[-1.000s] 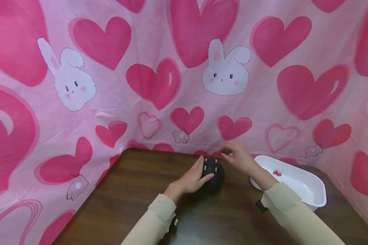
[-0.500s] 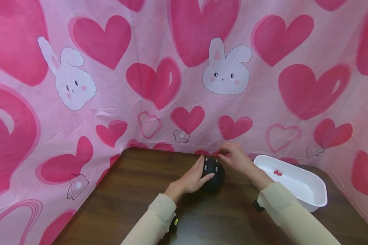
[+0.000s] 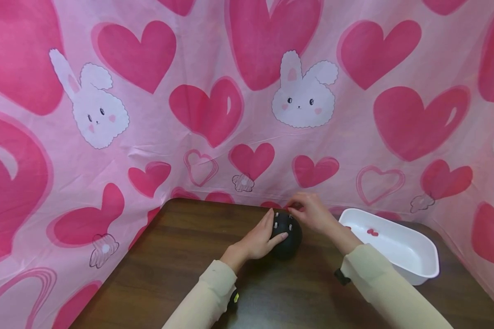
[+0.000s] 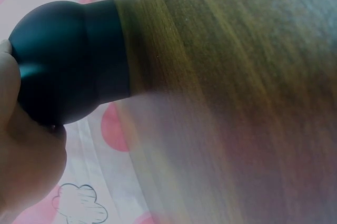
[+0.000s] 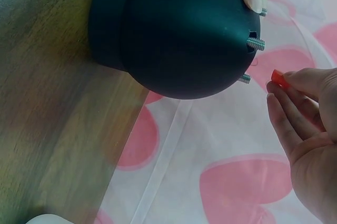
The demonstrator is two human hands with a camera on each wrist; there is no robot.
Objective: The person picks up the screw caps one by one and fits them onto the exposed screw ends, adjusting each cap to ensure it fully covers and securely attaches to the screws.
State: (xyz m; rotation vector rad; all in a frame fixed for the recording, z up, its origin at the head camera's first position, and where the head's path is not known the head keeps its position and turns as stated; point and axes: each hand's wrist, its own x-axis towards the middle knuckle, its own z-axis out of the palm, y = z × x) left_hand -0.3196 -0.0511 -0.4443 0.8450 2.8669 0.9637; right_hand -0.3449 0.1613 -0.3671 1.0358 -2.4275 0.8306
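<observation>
A black dome-shaped piece [image 3: 289,246] with a narrower round base stands on the table. Several threaded metal studs [image 5: 256,44] stick out of its top. My left hand [image 3: 256,240] grips its left side, thumb across the front; in the left wrist view the black piece [image 4: 58,66] shows smooth and rounded against the palm. My right hand [image 3: 313,213] pinches a small red piece [image 5: 279,78] between thumb and fingertip. In the right wrist view this red piece is a short way off the stud tips, with a gap between.
To the right on the brown wooden table [image 3: 181,260] stands a white oblong tub [image 3: 421,276]. A few small red pieces [image 3: 372,232] lie inside it. A pink cloth [image 3: 206,59] with hearts and rabbits hangs behind the table's far edge.
My right hand has moved left, bringing the red piece closer to the studs on the black piece. The left hand has kept its grip and place.
</observation>
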